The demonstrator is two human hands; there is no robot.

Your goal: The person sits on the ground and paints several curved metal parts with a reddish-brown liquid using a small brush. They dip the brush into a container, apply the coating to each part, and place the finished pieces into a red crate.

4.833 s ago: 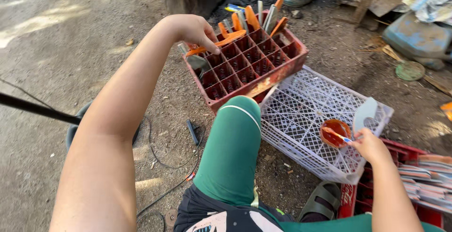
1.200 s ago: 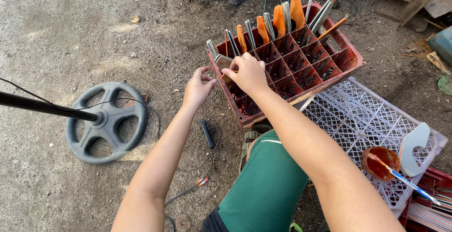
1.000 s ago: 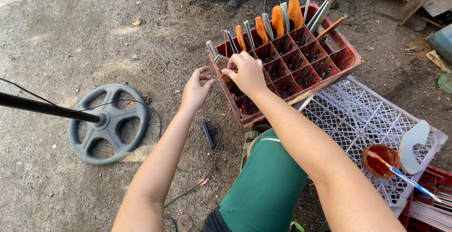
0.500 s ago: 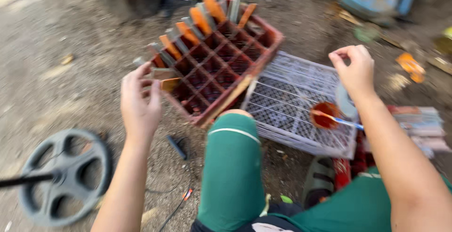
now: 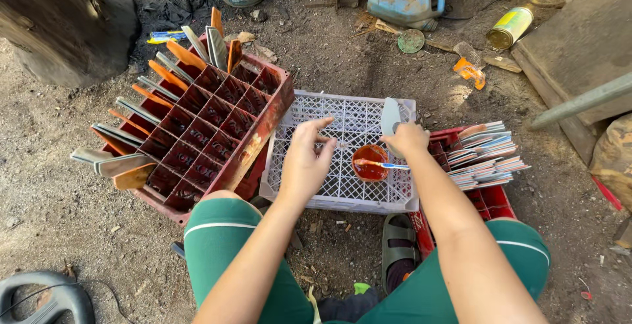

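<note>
Mid-frame, the right hand (image 5: 407, 138) grips a pale blade (image 5: 390, 116) above the white crate (image 5: 342, 186). The left hand (image 5: 305, 159) hovers there, fingers spread. An orange cup (image 5: 369, 162) sits between them.

Your divided crate (image 5: 217, 126) sits on the ground to your left, blades (image 5: 118, 163) standing in its outer cells. Just right of it lies the upturned mesh crate (image 5: 316, 186), a small cup (image 5: 370, 162) on top. Further right, perhaps in another crate, lie stacked blades (image 5: 490, 163).
</note>
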